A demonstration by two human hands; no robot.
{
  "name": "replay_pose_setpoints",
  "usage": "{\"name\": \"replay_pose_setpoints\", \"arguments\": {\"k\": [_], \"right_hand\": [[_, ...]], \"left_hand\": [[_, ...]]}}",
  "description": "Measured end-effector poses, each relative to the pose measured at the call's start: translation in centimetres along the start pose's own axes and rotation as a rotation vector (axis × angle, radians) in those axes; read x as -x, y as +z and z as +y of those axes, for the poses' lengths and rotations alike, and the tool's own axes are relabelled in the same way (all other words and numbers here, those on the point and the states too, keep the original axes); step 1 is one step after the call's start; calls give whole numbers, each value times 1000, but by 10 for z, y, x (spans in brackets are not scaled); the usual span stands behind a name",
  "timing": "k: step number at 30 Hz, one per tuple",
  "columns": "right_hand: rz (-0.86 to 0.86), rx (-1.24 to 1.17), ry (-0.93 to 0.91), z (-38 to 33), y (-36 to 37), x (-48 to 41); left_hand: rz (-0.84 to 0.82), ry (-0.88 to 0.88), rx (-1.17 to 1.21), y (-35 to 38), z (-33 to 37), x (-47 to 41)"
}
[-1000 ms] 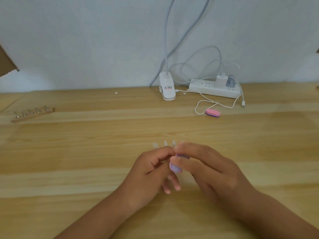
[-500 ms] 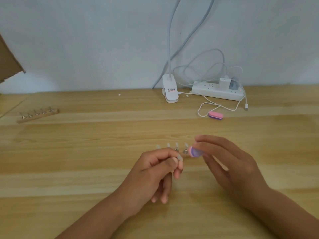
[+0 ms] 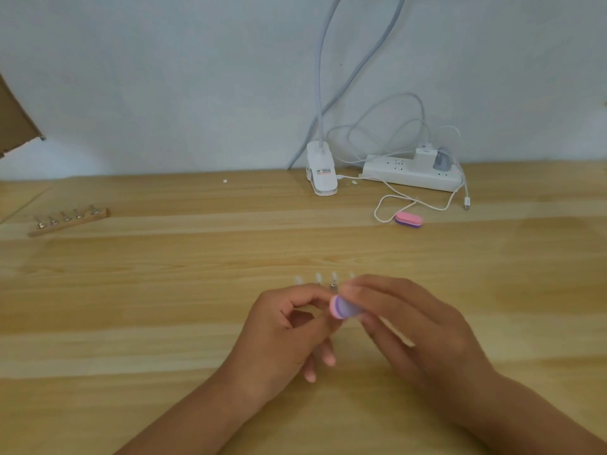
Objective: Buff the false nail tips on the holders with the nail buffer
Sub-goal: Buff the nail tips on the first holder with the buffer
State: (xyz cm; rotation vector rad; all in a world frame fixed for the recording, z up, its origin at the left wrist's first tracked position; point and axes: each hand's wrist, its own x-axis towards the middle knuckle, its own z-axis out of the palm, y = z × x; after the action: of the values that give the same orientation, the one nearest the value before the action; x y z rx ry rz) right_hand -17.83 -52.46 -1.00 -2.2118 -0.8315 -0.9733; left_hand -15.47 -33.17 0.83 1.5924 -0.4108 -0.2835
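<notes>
The right hand (image 3: 410,326) pinches the nail buffer (image 3: 343,307) just beside the curled forefinger of the left hand (image 3: 279,336), whose grip is hidden; 4 nail tips (image 3: 318,278) stand beyond.

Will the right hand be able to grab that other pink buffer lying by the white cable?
Probably not yet. The right hand pinches a nail buffer, so its grip is full. The way looks free, though: only bare table lies between it and the other pink buffer beside the white cable.

Nail tips (image 3: 318,278) stand well right of the rack (image 3: 67,222).
</notes>
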Motion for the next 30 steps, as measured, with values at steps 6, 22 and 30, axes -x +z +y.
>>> {"name": "replay_pose_setpoints", "arguments": {"k": [6, 22, 30], "right_hand": [[-49, 100, 138, 17, -9, -2], [-87, 46, -25, 4, 0, 0], [-93, 21, 11, 2, -3, -2]], "left_hand": [[112, -72, 32, 3, 0, -2], [78, -73, 118, 0, 0, -4], [104, -82, 110, 1, 2, -3]]}}
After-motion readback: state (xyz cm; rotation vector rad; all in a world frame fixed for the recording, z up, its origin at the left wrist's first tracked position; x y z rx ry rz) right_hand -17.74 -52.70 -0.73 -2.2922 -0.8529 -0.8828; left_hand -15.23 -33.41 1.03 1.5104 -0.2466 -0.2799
